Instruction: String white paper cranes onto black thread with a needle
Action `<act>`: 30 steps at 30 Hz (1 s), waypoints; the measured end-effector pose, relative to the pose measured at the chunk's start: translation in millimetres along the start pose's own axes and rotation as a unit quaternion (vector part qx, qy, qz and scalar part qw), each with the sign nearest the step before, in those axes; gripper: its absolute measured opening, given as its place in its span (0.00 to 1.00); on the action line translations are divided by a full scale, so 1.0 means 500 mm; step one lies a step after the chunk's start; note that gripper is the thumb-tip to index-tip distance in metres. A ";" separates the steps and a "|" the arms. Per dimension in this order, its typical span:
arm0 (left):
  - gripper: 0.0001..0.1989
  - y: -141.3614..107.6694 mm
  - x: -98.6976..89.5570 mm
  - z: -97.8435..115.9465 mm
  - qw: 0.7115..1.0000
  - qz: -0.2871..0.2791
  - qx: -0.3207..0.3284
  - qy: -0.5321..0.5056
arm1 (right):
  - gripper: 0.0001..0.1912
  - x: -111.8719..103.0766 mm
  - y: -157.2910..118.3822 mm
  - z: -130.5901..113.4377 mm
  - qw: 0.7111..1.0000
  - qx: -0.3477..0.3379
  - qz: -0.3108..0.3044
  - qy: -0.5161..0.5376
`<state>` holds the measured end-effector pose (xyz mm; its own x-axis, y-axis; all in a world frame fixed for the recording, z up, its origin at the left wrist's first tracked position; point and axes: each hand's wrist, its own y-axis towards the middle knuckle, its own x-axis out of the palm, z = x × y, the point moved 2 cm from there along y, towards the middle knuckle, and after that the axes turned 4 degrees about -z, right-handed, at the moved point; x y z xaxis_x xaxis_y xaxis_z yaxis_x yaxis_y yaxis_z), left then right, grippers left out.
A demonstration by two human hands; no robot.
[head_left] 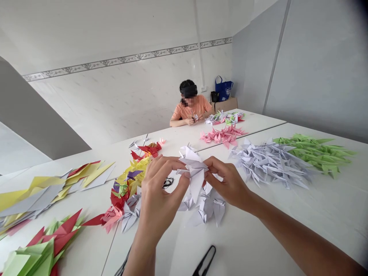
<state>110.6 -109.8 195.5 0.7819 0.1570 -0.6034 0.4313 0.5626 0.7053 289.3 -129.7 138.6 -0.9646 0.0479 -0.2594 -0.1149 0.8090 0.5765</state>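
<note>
A white folded paper piece [196,174] is held up above the table between both hands. My left hand [161,188] pinches its left side between thumb and fingers. On its right edge, my right hand [225,180] grips it with thumb and fingertips. Several white folded pieces [205,209] lie on the table just below and behind it. A string of red, yellow and purple folded pieces [135,172] runs beside my left hand. Part of a black cord [168,183] shows between my hands.
White folded pieces [267,161] and green ones [319,151] lie right; pink ones [222,135] farther back. Flat sheets [43,191] and red-green pieces [37,249] are left. Black snips [205,262] lie in front. A person [191,105] sits across the table [258,237].
</note>
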 end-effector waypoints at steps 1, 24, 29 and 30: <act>0.05 0.000 0.000 -0.001 1.000 -0.005 0.000 -0.001 | 0.06 0.000 0.000 0.000 1.000 0.001 0.001 0.004; 0.05 -0.001 -0.001 0.004 1.000 -0.001 0.014 0.015 | 0.06 0.001 -0.003 0.004 0.999 0.006 -0.019 0.030; 0.05 0.000 0.001 0.004 1.000 -0.005 0.013 0.011 | 0.06 0.003 -0.003 0.005 0.999 0.017 -0.011 0.035; 0.05 0.000 0.002 0.004 1.000 -0.006 0.012 0.012 | 0.06 0.003 -0.003 0.006 0.999 0.017 -0.010 0.034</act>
<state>111.9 -111.3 195.5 0.7660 0.1692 -0.6201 0.4519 0.5442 0.7068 288.7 -129.2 135.2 -0.9762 -0.0079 -0.2166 -0.1278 0.8284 0.5453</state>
